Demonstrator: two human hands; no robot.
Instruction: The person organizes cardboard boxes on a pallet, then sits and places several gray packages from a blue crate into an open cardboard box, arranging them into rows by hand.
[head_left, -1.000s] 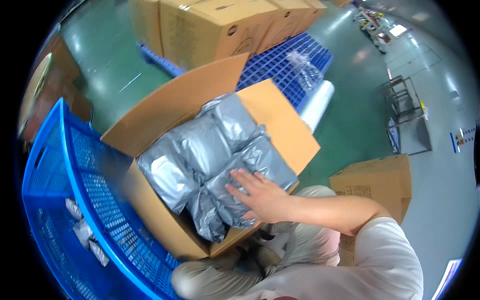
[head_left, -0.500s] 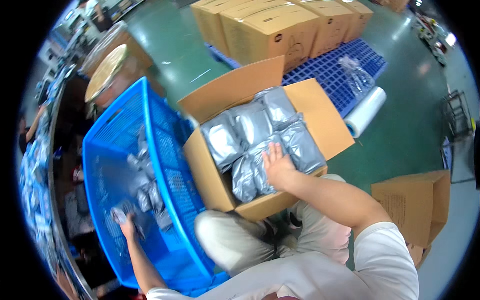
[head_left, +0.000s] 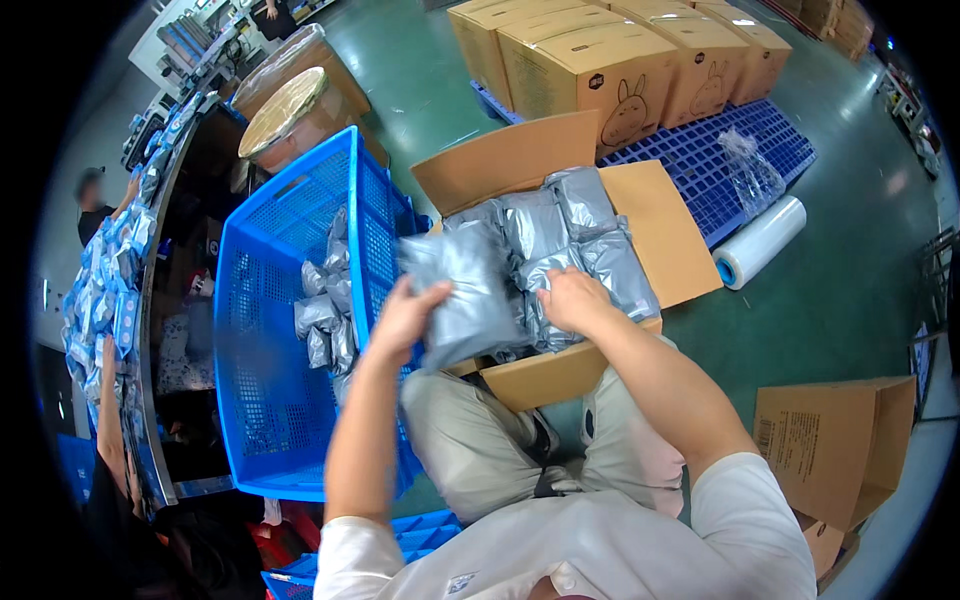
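A filled grey plastic mailer bag, slightly blurred, is gripped by my left hand at its left edge. It hangs tilted over the left side of an open cardboard box, hiding part of the contents. Inside the box, several similar grey bags are packed side by side. My right hand rests among them, fingers bent and closed on a near grey bag. To the left stands a blue plastic crate with several smaller-looking grey bags lying inside.
Behind the box, closed cartons stand on a blue pallet, beside a roll of clear film. An open carton sits at right. Beyond the crate, a long table carries blue-and-white packages, with other people's arms along it.
My left hand has lifted a grey bag out of the blue crate and brought it right, over the box. My right hand's fingers, spread before, are now bent. The view has shifted.
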